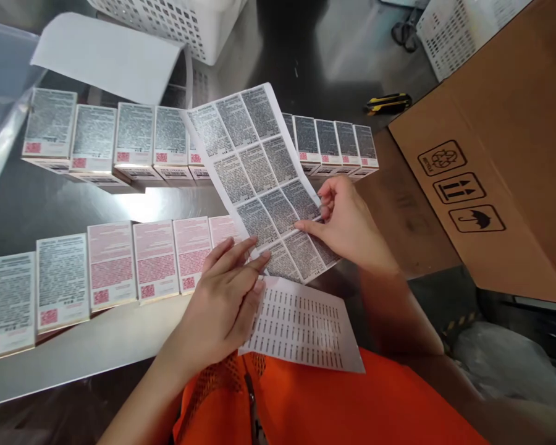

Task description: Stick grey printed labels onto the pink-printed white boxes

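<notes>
A white sheet of printed labels (263,165), in rows of dense dark text, is tilted in front of me. My left hand (225,300) grips its lower left edge, fingers stretched over the margin. The thumb of that hand lies by a smaller sheet with rows of tiny dark marks (301,324), which hangs below the label sheet. At the right edge, my right hand (347,219) is closed in a pinch near a lower label. Whether a label is lifting there I cannot tell. Small boxes with pink labels (155,259) stand just left of my left hand.
Behind the sheet runs a row of small boxes with dark-text labels (134,136), partly hidden. Further back are a white paper (106,55) and a white perforated basket (176,25). To the right are a yellow-black cutter (388,104), scissors (405,34) and a large cardboard box (505,142).
</notes>
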`<state>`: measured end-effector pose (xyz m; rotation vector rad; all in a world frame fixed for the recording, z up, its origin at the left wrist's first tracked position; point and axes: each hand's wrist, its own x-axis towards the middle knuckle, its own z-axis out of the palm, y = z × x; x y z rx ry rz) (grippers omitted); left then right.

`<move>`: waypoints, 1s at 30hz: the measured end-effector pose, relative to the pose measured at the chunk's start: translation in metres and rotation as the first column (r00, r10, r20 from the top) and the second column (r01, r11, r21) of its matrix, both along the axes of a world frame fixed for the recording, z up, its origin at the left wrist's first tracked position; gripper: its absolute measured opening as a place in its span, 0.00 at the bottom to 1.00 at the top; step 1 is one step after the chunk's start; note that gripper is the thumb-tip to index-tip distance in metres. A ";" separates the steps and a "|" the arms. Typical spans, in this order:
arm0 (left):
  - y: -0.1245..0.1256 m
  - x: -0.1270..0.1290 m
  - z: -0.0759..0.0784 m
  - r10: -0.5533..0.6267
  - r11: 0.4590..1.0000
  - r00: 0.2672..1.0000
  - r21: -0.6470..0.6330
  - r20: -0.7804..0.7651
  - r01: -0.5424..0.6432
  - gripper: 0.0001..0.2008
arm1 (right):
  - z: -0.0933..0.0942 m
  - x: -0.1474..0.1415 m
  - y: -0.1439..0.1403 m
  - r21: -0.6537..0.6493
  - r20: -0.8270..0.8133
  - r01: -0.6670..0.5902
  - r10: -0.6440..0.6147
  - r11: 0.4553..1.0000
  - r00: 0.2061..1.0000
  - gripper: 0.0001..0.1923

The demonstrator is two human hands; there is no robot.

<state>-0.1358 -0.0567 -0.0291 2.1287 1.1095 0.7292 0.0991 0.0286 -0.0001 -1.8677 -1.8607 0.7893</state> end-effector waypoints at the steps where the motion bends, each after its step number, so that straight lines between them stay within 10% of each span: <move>1: 0.000 0.000 0.000 -0.002 1.000 1.000 -0.001 -0.002 0.002 0.14 | -0.001 0.007 0.001 0.003 -0.058 0.040 -0.040 0.999 0.998 0.24; 7: 0.001 0.000 0.000 -0.021 1.000 1.000 0.009 -0.013 0.021 0.12 | -0.005 0.034 -0.005 -0.218 -0.367 0.142 -0.216 0.966 0.905 0.16; 30: 0.001 -0.002 -0.001 -0.033 0.999 0.998 0.032 -0.051 0.035 0.15 | -0.002 0.012 -0.008 -0.049 -0.001 0.065 -0.066 0.997 0.998 0.07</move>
